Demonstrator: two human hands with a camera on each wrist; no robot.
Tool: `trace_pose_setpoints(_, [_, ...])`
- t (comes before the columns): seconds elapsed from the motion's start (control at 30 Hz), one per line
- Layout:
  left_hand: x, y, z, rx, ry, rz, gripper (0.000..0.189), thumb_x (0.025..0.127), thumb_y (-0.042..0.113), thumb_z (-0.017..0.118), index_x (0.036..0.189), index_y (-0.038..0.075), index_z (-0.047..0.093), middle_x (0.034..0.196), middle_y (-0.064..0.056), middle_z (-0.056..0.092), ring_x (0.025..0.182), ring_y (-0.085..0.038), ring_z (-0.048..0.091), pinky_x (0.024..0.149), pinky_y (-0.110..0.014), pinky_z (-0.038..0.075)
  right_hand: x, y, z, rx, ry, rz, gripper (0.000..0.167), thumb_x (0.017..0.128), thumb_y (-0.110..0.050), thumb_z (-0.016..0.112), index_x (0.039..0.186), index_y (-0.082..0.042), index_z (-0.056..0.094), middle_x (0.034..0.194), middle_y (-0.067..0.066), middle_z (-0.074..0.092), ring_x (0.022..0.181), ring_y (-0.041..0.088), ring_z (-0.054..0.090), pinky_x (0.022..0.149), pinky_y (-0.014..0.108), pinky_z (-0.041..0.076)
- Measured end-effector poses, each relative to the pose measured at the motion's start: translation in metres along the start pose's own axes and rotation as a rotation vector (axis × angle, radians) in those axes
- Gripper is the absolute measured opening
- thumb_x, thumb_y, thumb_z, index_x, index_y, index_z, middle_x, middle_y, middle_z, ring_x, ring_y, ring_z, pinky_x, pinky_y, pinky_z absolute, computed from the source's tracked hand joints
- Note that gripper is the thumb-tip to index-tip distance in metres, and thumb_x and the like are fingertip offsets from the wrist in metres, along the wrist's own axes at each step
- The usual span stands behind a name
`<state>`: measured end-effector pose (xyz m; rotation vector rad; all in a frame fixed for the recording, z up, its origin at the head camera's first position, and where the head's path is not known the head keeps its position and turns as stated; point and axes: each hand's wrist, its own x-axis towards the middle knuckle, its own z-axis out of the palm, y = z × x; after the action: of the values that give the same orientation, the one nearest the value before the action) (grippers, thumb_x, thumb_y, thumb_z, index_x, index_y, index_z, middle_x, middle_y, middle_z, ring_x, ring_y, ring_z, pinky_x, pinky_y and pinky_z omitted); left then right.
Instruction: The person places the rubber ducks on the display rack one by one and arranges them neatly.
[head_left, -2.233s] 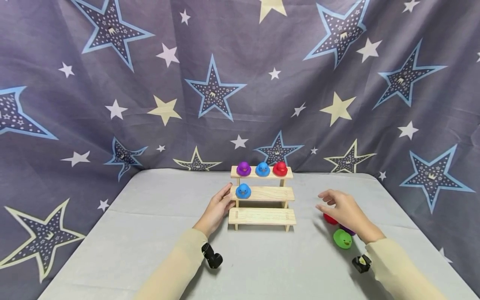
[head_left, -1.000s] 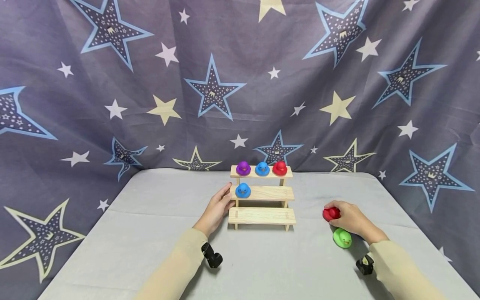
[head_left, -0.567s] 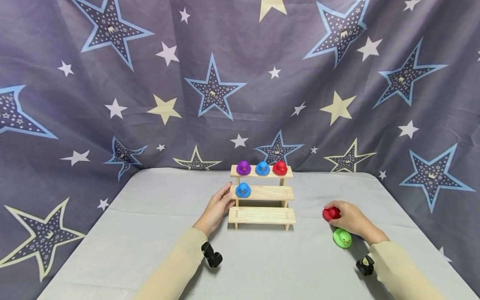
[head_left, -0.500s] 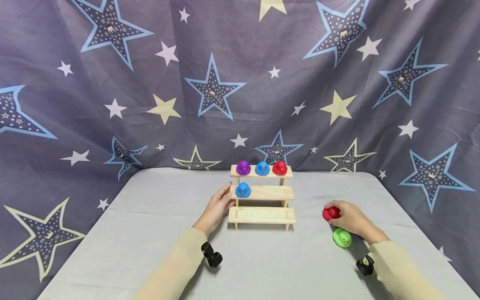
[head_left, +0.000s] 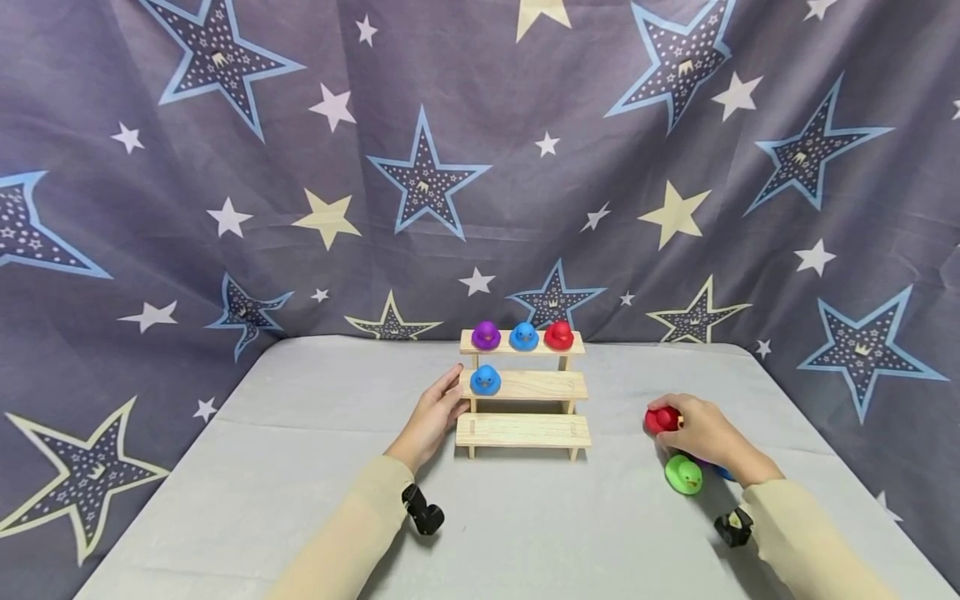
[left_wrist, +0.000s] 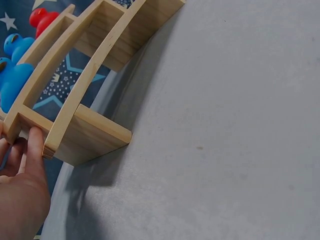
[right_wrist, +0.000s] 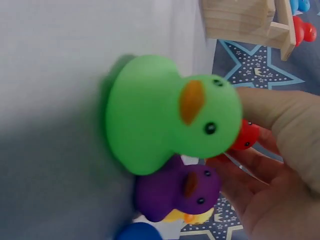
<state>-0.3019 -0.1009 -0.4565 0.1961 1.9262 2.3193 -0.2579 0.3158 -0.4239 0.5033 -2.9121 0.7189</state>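
Observation:
A three-step wooden shelf (head_left: 523,430) stands mid-table. My left hand (head_left: 429,417) grips the left end of its middle step; in the left wrist view a finger (left_wrist: 35,152) presses under the wood. To the right, my right hand (head_left: 708,432) pinches a red rubber duck (head_left: 660,420) between thumb and fingers. That duck is partly hidden by the hand in the right wrist view, where a green duck (right_wrist: 145,115) and a purple duck (right_wrist: 175,192) sit in front of it. On the middle step's left end is a blue duck (head_left: 486,381).
Purple (head_left: 486,336), blue (head_left: 524,336) and red (head_left: 559,335) ducks line the top step. Beneath my right hand, a yellow duck (right_wrist: 200,217) and a blue duck (right_wrist: 139,232) show in part. A star-patterned curtain (head_left: 480,167) hangs behind the table (head_left: 337,500).
My right hand has come down to the red duck, taken hold of it and just now shifted slightly up with it, uncovering bits of purple and blue ducks. The left hand stays put.

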Motion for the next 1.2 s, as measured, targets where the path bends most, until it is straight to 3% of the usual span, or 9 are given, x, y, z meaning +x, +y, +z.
trace_pose_setpoints(0.5, [-0.001,-0.001,-0.002,-0.003,0.001,0.005,0.053,0.107,0.004,0.04,0.158,0.002,0.025,0.16,-0.023,0.023,0.144,-0.037,0.032,0.116,-0.039,0.038,0.003,-0.02,-0.016,-0.018,0.079,-0.086,0.04,0.078,-0.009,0.083,0.114,-0.001,0.07,0.104,0.016,0.068,0.091,0.029,0.064,0.074,0.042,0.058])
trace_pose_setpoints(0.9, [-0.001,-0.001,-0.002,-0.003,-0.002,0.008,0.053,0.107,0.004,0.04,0.158,0.002,0.025,0.16,-0.022,0.022,0.144,-0.037,0.031,0.117,-0.039,0.037,0.014,-0.03,-0.016,-0.042,0.12,-0.139,0.037,0.077,-0.007,0.082,0.112,-0.002,0.071,0.102,0.012,0.069,0.089,0.026,0.063,0.074,0.042,0.059])
trace_pose_setpoints(1.2, [-0.001,-0.001,0.0,-0.003,0.005,0.003,0.052,0.108,0.005,0.04,0.158,0.002,0.025,0.16,-0.021,0.024,0.144,-0.036,0.032,0.115,-0.037,0.039,0.027,-0.052,-0.009,-0.021,0.163,-0.183,0.04,0.075,-0.008,0.083,0.113,-0.001,0.071,0.103,0.015,0.068,0.092,0.029,0.063,0.077,0.045,0.059])
